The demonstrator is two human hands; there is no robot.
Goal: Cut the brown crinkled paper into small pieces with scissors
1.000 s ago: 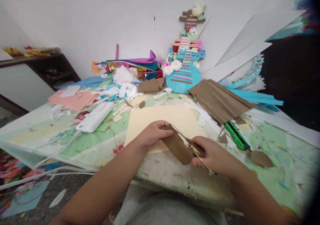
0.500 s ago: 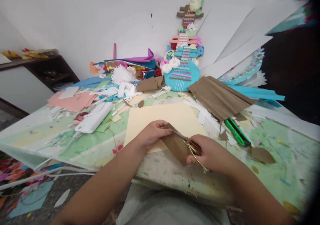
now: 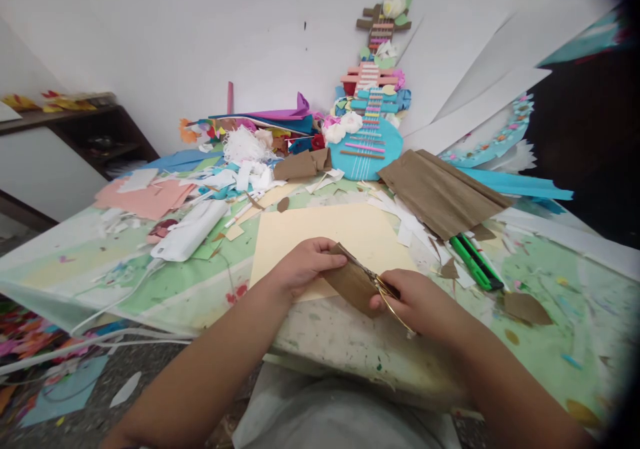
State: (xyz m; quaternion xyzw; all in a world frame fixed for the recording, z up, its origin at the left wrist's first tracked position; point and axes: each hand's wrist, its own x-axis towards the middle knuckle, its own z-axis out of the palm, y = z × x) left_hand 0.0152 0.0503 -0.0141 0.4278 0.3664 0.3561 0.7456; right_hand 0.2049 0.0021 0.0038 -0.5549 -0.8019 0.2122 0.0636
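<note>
Near the table's front edge, my left hand point(image 3: 314, 264) pinches the upper end of a strip of brown paper point(image 3: 351, 289) between thumb and fingers. My right hand point(image 3: 406, 297) is closed round the gold handles of a pair of scissors point(image 3: 389, 302). The scissor blades lie along the paper's upper right edge and point toward my left thumb. Beneath and behind both hands, a cream sheet of paper point(image 3: 330, 226) lies flat on the table.
A white power strip point(image 3: 193, 232) with a cable lies left. A green utility knife point(image 3: 475, 262) and a large brown paper sheet point(image 3: 443, 189) lie right. A blue paper guitar point(image 3: 367, 149) leans on the wall. Paper scraps point(image 3: 245, 176) are heaped behind.
The scissor handles have drawn closer together and the right fingers have tightened. The brown strip has tilted slightly. My left hand keeps the same pinch.
</note>
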